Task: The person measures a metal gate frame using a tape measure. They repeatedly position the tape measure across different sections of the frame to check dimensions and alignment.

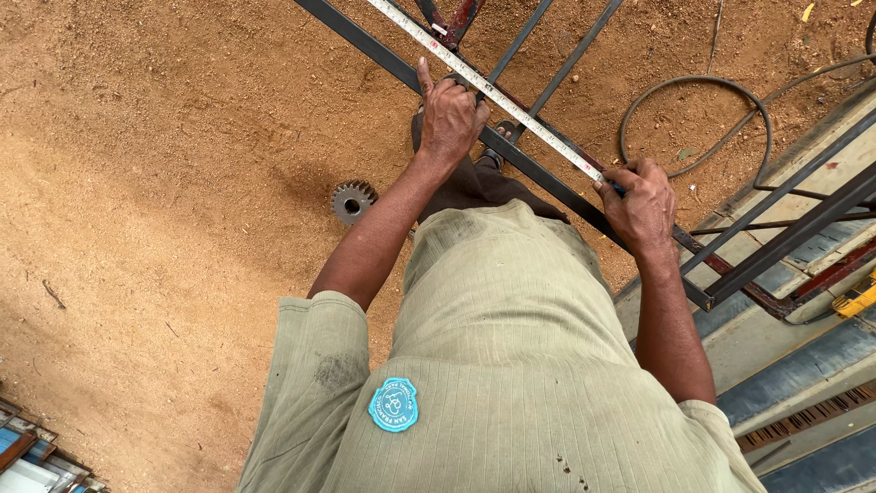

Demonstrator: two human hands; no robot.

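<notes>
- At the bottom left corner, the edge of some blue and rust-coloured crates or frames (36, 456) pokes into view; what they hold cannot be told.
- Beside them, wide bare sandy ground (155, 183) takes up the whole left half, open room with only a small twig lying on it.
- A steel gear wheel (352, 200) lies flat on the sand, just left of the person's left forearm and apart from the frame.
- The left hand (449, 117) lies palm down on a dark metal frame bar (383, 53), fingers spread and thumb pointing up the bar, pressing the measuring tape (493, 91) against it rather than gripping it.
- The tape runs diagonally from the top centre down to the right, lying along the bar between the two hands.
- Thinner rods (538, 46) of the frame branch upward above the tape, with sand showing between them.
- The right hand (641, 203) is curled closed at the tape's lower end, pinching it against the bar with fingertips and thumb.
- A black cable (721, 91) loops on the sand beyond the right hand.
- On the far right, more dark bars (794, 228) cross over stacked grey panels (803, 365), crowding that side; a yellow object (858, 299) sits at the edge.
</notes>
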